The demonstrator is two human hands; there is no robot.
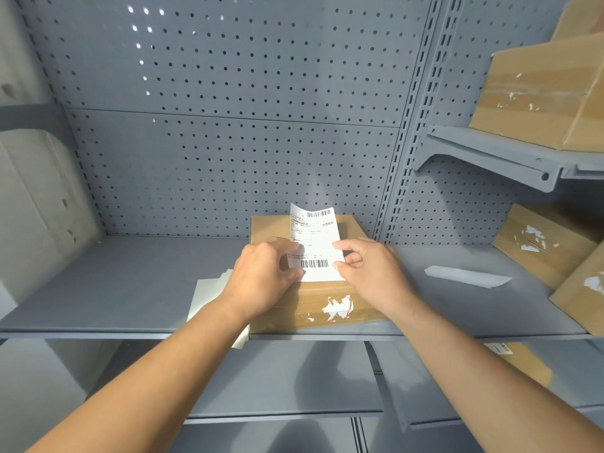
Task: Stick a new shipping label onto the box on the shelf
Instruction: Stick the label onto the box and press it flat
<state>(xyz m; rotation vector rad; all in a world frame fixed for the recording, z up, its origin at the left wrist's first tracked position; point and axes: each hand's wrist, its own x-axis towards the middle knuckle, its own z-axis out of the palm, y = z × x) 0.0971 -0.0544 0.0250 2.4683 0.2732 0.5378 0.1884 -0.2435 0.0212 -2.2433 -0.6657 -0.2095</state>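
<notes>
Frame centre: shipping label point(314, 243), long axis running upward, over box point(307, 291); left hand point(263, 276), right hand point(366, 269) pinching its 2 lower edges.

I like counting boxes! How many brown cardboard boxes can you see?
5, perhaps more hidden: one under the hands, one upper right, two at right, one partly seen below.
</notes>
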